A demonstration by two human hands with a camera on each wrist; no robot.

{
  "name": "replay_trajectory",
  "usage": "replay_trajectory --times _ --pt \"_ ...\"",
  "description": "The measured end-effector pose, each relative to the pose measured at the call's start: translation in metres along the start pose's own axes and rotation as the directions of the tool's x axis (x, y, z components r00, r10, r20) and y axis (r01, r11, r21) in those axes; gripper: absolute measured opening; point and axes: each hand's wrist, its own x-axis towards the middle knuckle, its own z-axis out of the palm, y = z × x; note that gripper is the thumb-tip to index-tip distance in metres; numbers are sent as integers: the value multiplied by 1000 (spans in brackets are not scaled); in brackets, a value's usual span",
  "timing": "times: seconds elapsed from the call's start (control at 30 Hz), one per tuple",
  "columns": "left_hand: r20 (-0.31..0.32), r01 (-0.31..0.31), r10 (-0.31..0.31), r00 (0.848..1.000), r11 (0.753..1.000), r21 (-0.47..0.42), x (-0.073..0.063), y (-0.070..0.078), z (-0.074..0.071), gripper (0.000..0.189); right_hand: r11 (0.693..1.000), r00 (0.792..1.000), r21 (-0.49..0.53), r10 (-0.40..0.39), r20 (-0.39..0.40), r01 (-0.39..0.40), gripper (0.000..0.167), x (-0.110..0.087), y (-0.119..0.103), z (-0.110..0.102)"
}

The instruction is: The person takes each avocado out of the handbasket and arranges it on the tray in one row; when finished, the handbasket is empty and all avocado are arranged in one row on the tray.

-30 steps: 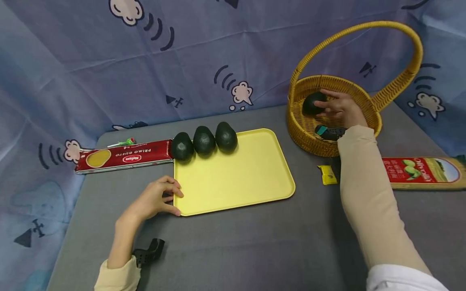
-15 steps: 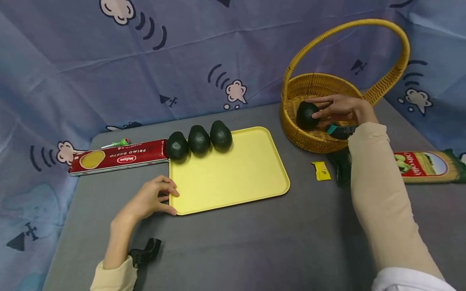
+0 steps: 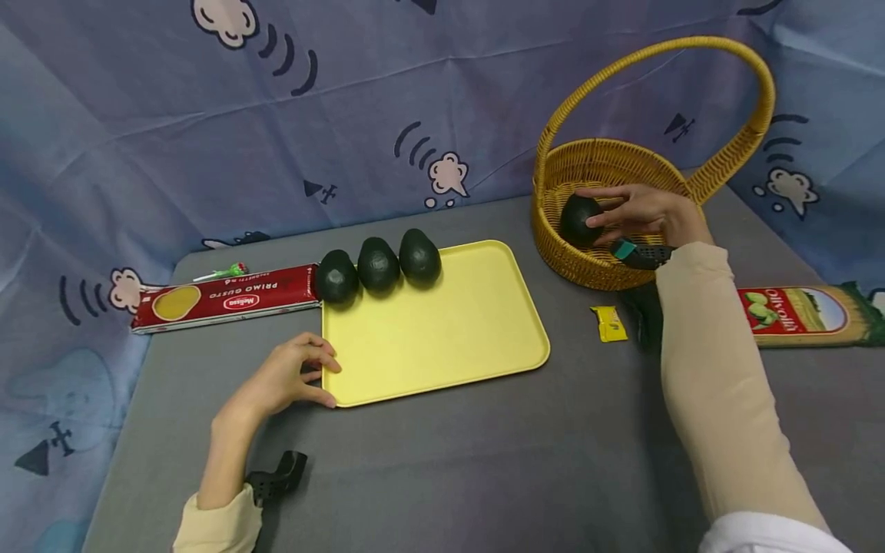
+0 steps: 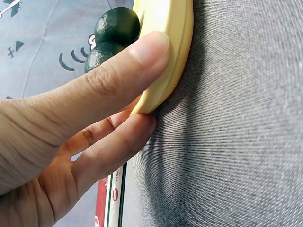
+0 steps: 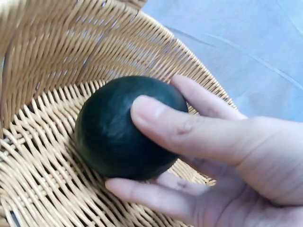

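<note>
Inside the yellow wicker basket [image 3: 722, 173], my right hand [image 3: 643, 211] grips a dark green avocado [image 5: 120, 137]. The thumb lies on top of the avocado and the other fingers curve round its sides, close over the woven bottom in the right wrist view. My left hand [image 3: 290, 372] pinches the near left corner of a yellow tray [image 3: 442, 330], thumb on the front rim and fingers at the left side. Along the tray's far left edge three more avocados stand in a row: a left one [image 3: 336, 278], a middle one [image 3: 378, 266] and a right one [image 3: 419, 258].
A red spaghetti pack [image 3: 228, 296] lies left of the tray, with a lollipop [image 3: 231, 270] behind it. Right of the tray are a small yellow packet [image 3: 610, 324] and an Olivoilà pasta bag [image 3: 802, 315], partly hidden by the right sleeve. The basket's tall handle [image 3: 691, 42] arches overhead.
In the basket, my right hand has closed round the avocado, which has shifted slightly toward the front. The left hand stays at the tray corner. The head view has shifted slightly.
</note>
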Motion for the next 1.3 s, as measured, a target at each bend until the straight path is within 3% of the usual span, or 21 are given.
replay_trajectory --times 0.3,0.53,0.77,1.17,1.3 --pt "9 43 -43 999 999 -28 0 -1 -1 36 996 1000 88 11 -2 -11 72 -8 -2 -2" --pt "9 14 -14 1000 1000 -18 0 0 0 36 997 998 -77 -29 -48 26 72 -19 -2 -2" --pt "9 13 -13 1000 1000 -4 0 0 0 34 998 996 33 -56 -63 58 73 -26 0 4" --pt "20 37 -36 999 999 -27 0 0 0 34 988 982 46 -139 -128 146 71 -42 -3 23" --pt "17 34 -34 999 999 -22 0 0 0 35 975 972 115 -170 -159 189 71 -49 -7 32"
